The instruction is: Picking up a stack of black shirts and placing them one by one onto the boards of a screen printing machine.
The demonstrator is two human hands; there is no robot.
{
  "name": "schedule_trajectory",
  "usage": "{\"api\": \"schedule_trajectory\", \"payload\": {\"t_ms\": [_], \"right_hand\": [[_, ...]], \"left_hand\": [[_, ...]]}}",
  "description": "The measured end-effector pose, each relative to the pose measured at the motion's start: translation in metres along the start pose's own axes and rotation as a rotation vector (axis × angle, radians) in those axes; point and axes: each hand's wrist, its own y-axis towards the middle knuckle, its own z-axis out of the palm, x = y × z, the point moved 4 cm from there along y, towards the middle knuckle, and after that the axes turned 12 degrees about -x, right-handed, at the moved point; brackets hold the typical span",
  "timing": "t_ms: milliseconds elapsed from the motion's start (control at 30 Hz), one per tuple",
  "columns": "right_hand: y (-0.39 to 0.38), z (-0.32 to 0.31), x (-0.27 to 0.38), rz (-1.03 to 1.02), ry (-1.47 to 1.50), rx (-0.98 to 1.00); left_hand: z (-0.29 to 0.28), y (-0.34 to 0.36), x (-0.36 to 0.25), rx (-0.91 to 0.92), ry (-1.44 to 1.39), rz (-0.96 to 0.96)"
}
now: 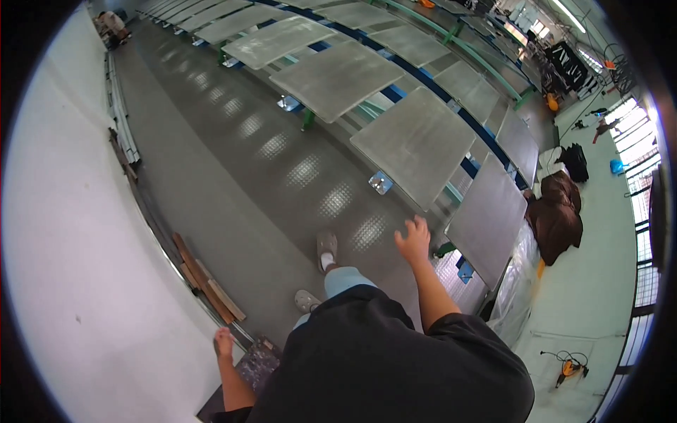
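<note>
My right hand point(415, 241) is held out in front of me with its fingers apart and nothing in it. It is close to the near corner of a flat grey metal platen point(417, 144), and another grey platen point(488, 218) lies just to its right. I see no contact with either one. Low on the left, my left hand point(223, 342) hangs beside the white wall with its fingers curled in. Nothing shows in that hand. Near it are wooden strips point(206, 278) on the floor and a dark, mottled flat surface point(259, 366).
Rows of platens point(338, 79) on a green and blue frame run into the distance. The grey floor aisle point(233, 183) lies between them and the white wall point(77, 233). Brown cloth point(557, 218) and clear plastic sheeting point(518, 282) are at the right. Far off, a person point(113, 27) is crouching.
</note>
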Motion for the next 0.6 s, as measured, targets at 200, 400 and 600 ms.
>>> {"api": "schedule_trajectory", "payload": {"t_ms": [200, 400, 600], "right_hand": [[0.103, 0.019, 0.012, 0.087, -0.060, 0.077], [0.146, 0.075, 0.011, 0.238, -0.063, 0.181], [0.167, 0.091, 0.014, 0.319, -0.101, 0.305]], "left_hand": [[0.060, 0.012, -0.114, 0.280, 0.119, 0.074], [0.137, 0.046, -0.004, 0.708, -0.039, 0.004], [0.078, 0.002, -0.143, 0.572, 0.613, 0.319]]}}
